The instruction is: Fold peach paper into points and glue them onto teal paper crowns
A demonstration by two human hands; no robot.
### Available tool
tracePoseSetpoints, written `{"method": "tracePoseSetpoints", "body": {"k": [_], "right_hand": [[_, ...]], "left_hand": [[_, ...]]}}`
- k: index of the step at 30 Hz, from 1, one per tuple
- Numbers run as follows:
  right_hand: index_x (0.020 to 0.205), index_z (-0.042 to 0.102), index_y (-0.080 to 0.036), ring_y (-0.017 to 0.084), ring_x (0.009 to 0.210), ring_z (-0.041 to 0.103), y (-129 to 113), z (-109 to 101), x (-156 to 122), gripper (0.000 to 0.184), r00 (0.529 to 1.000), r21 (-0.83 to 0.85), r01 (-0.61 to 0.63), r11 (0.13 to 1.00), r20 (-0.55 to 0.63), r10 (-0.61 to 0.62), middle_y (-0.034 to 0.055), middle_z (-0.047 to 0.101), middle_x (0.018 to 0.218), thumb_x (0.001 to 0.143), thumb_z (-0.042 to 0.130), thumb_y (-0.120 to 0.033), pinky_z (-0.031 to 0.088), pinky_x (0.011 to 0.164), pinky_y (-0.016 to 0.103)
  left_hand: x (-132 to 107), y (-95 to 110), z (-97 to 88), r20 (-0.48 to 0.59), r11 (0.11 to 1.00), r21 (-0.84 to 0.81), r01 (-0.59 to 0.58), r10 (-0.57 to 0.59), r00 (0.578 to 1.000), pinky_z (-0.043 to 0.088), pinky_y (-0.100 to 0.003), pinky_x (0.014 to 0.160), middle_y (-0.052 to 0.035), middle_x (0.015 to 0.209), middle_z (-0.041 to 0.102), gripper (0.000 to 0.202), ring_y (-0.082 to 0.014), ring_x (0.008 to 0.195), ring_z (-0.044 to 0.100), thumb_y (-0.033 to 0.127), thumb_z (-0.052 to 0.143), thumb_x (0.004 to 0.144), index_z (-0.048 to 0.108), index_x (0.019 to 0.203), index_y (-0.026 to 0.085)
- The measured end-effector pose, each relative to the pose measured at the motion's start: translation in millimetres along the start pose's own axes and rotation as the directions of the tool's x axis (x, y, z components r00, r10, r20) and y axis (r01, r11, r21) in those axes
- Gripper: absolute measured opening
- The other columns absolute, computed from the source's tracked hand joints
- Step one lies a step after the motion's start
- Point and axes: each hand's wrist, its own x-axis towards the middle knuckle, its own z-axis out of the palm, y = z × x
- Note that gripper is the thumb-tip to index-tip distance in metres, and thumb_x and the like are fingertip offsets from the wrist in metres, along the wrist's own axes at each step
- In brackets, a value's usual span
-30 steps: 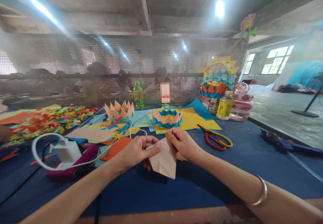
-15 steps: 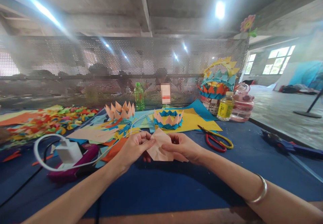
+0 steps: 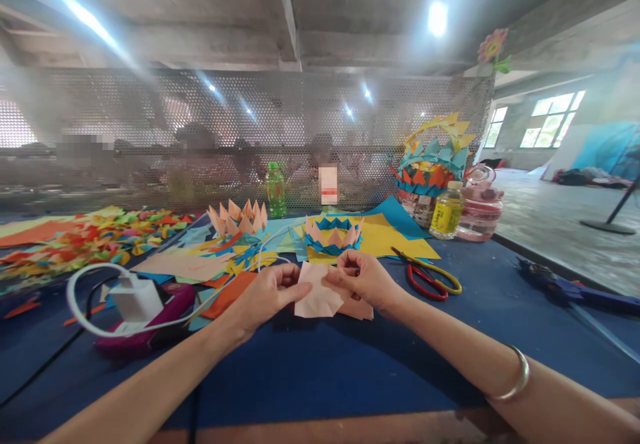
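Observation:
A pale pink paper piece (image 3: 315, 295) is pinched between both my hands just above the blue table (image 3: 310, 371). My left hand (image 3: 267, 295) grips its left edge with thumb and fingers. My right hand (image 3: 361, 279) is closed on its upper right corner. More pink paper (image 3: 359, 309) lies under my right hand. Behind them stands a pink and blue paper crown (image 3: 333, 235) on yellow sheets (image 3: 387, 239).
Red and yellow scissors (image 3: 428, 279) lie right of my hands. A white charger with cable (image 3: 134, 299) rests on a magenta object at left. Folded paper scraps (image 3: 95, 237) pile far left. Bottles (image 3: 446, 209), a paper basket and a perforated screen stand behind.
The pink paper went from hanging unfolded below my hands to a smaller folded piece held higher. My right hand moved its grip to the upper right corner.

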Motion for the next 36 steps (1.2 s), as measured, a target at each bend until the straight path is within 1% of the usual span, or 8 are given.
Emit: {"method": "tracePoseSetpoints", "body": {"k": [2, 5, 10, 13, 16, 22, 31, 36], "right_hand": [[0.071, 0.045, -0.021, 0.004, 0.043, 0.032, -0.4, 1.9, -1.6, 0.050, 1.000, 0.011, 0.004, 1.000, 0.031, -0.004, -0.0112, 0.038, 0.052, 0.061, 0.081, -0.055, 0.030, 0.040, 0.019], [0.074, 0.051, -0.019, 0.006, 0.049, 0.037, -2.0, 4.3, -4.0, 0.050, 0.997, 0.035, 0.012, 0.999, 0.077, -0.014, -0.0081, 0.044, 0.058, 0.064, 0.076, -0.062, 0.033, 0.045, 0.020], [0.065, 0.055, -0.016, 0.006, 0.053, 0.041, -3.9, 4.2, -4.6, 0.050, 0.986, -0.014, -0.021, 1.000, 0.167, 0.023, -0.0046, 0.049, 0.059, 0.066, 0.073, -0.063, 0.034, 0.051, 0.021], [0.068, 0.055, -0.017, 0.007, 0.050, 0.042, -2.8, 4.4, -3.8, 0.048, 0.991, -0.041, -0.035, 0.999, 0.128, 0.040, -0.0046, 0.051, 0.058, 0.067, 0.072, -0.062, 0.033, 0.049, 0.021], [0.064, 0.048, -0.019, 0.006, 0.047, 0.039, -0.3, 4.9, -3.3, 0.047, 0.993, -0.054, -0.004, 0.999, 0.117, 0.010, -0.0061, 0.047, 0.053, 0.070, 0.071, -0.060, 0.030, 0.046, 0.021], [0.073, 0.053, -0.018, 0.010, 0.057, 0.047, 7.3, 1.6, 0.8, 0.041, 0.989, -0.165, 0.054, 0.985, 0.142, -0.030, -0.0008, 0.055, 0.065, 0.073, 0.066, -0.056, 0.034, 0.052, 0.022], [0.065, 0.050, -0.018, 0.010, 0.056, 0.042, 12.1, -1.6, 2.5, 0.033, 0.996, -0.384, 0.079, 0.920, 0.067, -0.057, -0.0028, 0.048, 0.058, 0.082, 0.058, -0.046, 0.029, 0.051, 0.022], [0.064, 0.047, -0.019, 0.010, 0.055, 0.038, 14.3, -1.4, 3.2, 0.036, 0.997, -0.448, 0.079, 0.891, 0.014, -0.082, -0.0035, 0.045, 0.058, 0.086, 0.052, -0.048, 0.024, 0.050, 0.023]], "left_hand": [[1.1, -2.0, 0.0, 0.010, 1.000, -0.009, -0.002, 0.003, 1.000, 0.046, -0.026, 0.060, -0.0026, 0.072, 0.067, 0.038, -0.0167, 0.066, 0.062, 0.050, 0.075, 0.060, 0.062, 0.074, 0.016], [5.3, -9.3, -2.5, -0.033, 1.000, 0.003, -0.014, 0.014, 0.999, 0.043, -0.025, 0.055, 0.0001, 0.062, 0.061, 0.044, -0.0150, 0.059, 0.057, 0.053, 0.078, 0.055, 0.055, 0.066, 0.017], [10.3, -18.1, -9.3, -0.123, 0.996, 0.064, -0.055, 0.063, 0.990, 0.041, -0.023, 0.053, 0.0018, 0.060, 0.056, 0.043, -0.0151, 0.059, 0.056, 0.054, 0.074, 0.060, 0.051, 0.065, 0.018], [10.7, -19.0, -10.2, -0.155, 0.992, 0.105, -0.067, 0.083, 0.984, 0.040, -0.023, 0.053, 0.0017, 0.061, 0.056, 0.039, -0.0154, 0.059, 0.055, 0.052, 0.070, 0.063, 0.051, 0.065, 0.018], [11.4, -19.7, -10.1, -0.177, 0.986, 0.151, -0.067, 0.093, 0.980, 0.039, -0.024, 0.052, 0.0014, 0.060, 0.054, 0.037, -0.0149, 0.057, 0.053, 0.052, 0.067, 0.065, 0.052, 0.065, 0.018], [14.9, -22.5, -14.0, -0.208, 0.973, 0.220, -0.068, 0.115, 0.971, 0.037, -0.024, 0.051, 0.0007, 0.059, 0.055, 0.036, -0.0154, 0.056, 0.052, 0.053, 0.062, 0.066, 0.053, 0.066, 0.018], [16.1, -28.4, -11.2, -0.231, 0.955, 0.291, -0.060, 0.131, 0.964, 0.029, -0.023, 0.044, 0.0052, 0.049, 0.046, 0.036, -0.0125, 0.042, 0.043, 0.056, 0.051, 0.072, 0.047, 0.065, 0.021], [15.6, -32.0, -10.1, -0.211, 0.938, 0.328, -0.111, 0.187, 0.959, 0.029, -0.023, 0.049, 0.0056, 0.055, 0.041, 0.036, -0.0119, 0.050, 0.041, 0.054, 0.050, 0.075, 0.042, 0.063, 0.021]]}}
